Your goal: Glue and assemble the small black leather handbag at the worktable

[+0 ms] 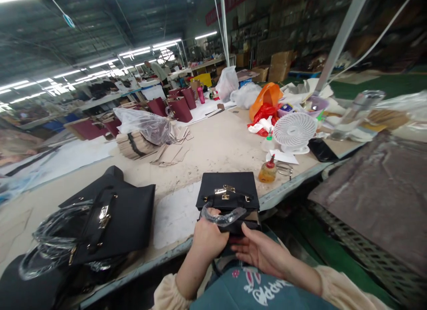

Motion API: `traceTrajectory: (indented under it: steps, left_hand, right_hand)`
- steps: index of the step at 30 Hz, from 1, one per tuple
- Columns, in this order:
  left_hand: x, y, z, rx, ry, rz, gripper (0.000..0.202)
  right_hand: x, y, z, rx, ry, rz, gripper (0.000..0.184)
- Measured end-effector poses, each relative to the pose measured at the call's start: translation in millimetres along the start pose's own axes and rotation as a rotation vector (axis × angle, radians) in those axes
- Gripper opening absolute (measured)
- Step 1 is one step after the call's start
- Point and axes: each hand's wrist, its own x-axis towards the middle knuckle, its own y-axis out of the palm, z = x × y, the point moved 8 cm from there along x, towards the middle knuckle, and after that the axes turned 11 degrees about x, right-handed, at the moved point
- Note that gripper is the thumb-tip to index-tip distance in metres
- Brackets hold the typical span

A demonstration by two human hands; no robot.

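Observation:
A small black handbag (pixel 230 190) with a gold clasp lies at the near table edge, its plastic-wrapped handle (pixel 222 217) curving toward me. My left hand (pixel 208 239) is curled round the bag's lower part just under the handle. My right hand (pixel 263 252) supports the bag's underside, fingers stretched along it, thumb up against the bag. A larger black handbag (pixel 113 221) with a plastic-wrapped handle lies on the table to the left.
On the worktable (pixel 213 145) stand a white desk fan (pixel 294 131), a small glue bottle (pixel 267 171), a black phone (pixel 322 150), stacked cardboard pieces (pixel 136 145), plastic bags and maroon bags (pixel 182 109). A grey covered surface (pixel 376 199) lies right. A person stands far back.

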Motion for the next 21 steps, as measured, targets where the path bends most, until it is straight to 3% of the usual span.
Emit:
traceTrajectory:
  steps: [4, 8, 10, 13, 15, 16, 18, 19, 21]
  left_hand:
    - [-16, 9.6, -17, -0.145, 0.181, -0.064, 0.024]
    - [-39, 4.2, -14, -0.31, 0.259, -0.077, 0.041]
    - [-51, 3.6, 6, -0.592, 0.109, -0.044, 0.034]
    - [-77, 28.4, 53, -1.317, -0.461, -0.023, 0.02]
    - [-97, 58.6, 55, -1.677, -0.801, 0.159, 0.029]
    - [-102, 68.7, 46, -1.764, -0.871, 0.311, 0.032]
    - [-102, 77.2, 25, -1.795, -0.835, 0.586, 0.035]
    - [-98, 78.2, 17, -1.783, -0.796, 0.658, 0.036]
    - [-85, 79.1, 7, -1.765, -0.764, 0.689, 0.038]
  right_hand:
    - [24, 0, 0, 0.039, -0.09, -0.091, 0.05]
    - [31, -2, 2, -0.013, -0.194, -0.198, 0.052]
    - [30, 2, 7, -0.034, -0.235, -0.181, 0.059]
    - [26, 5, 13, -0.069, -0.285, -0.161, 0.06]
    - [24, 4, 16, -0.106, -0.318, -0.157, 0.059]
    - [23, 4, 16, -0.124, -0.329, -0.15, 0.058]
    - [23, 2, 17, -0.178, -0.352, -0.124, 0.055]
    - [23, 1, 17, -0.225, -0.364, -0.112, 0.053]
    - [24, 0, 19, -0.382, -0.382, -0.112, 0.048]
